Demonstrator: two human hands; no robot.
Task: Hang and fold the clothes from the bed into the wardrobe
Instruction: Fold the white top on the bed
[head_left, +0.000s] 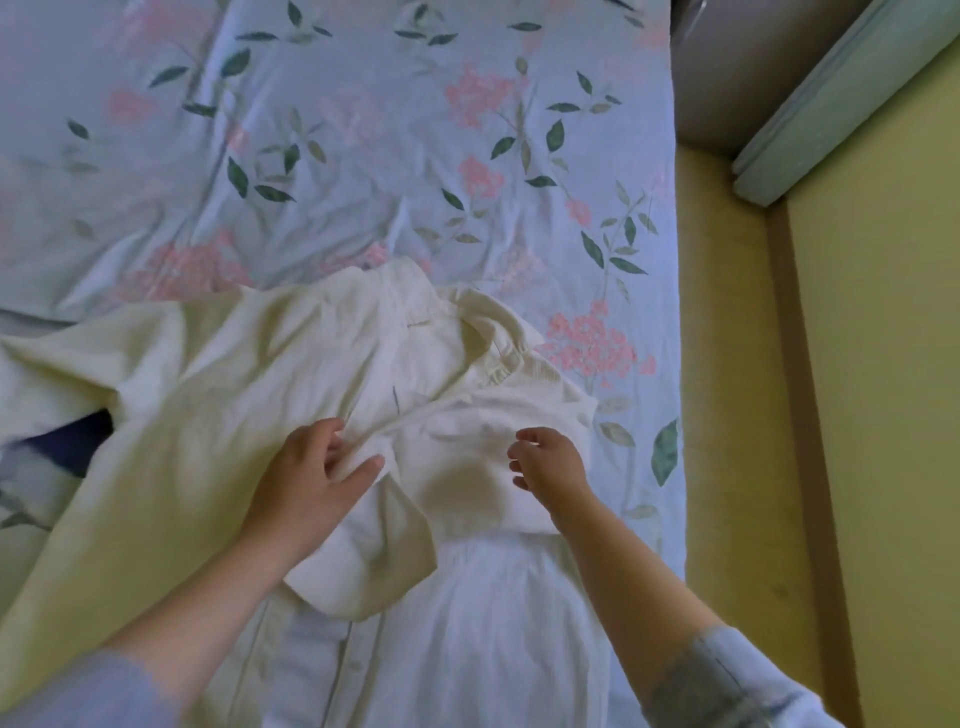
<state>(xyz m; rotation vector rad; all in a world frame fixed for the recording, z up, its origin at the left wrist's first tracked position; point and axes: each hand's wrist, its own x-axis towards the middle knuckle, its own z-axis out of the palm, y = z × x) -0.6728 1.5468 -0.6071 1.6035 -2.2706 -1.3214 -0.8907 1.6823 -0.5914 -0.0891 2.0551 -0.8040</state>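
From the head camera, a bed (363, 130) fills most of the view. Its sheet is pale blue with pink flowers and green leaves.

A cream shirt (234, 364) lies on the bed, near the bed's front edge. Its collar (467, 332) points toward the far end of the bed. The shirt is open and wrinkled, and one side spreads out toward the left edge of the bed.

The left hand (311, 478) is on the middle of the cream shirt. Its thumb and fingers are bent and pinch a fold of the cloth. The right hand (550, 462) is over the right part of the shirt. Its fingers are loosely bent and hold nothing. I cannot tell if they touch the cloth.

A white shirt with buttons (493, 623) lies under the cream shirt, at the front edge of the bed. A dark blue cloth (78, 436) peeks out at the left edge.

A yellow floor (883, 364) is beside the bed's right edge.
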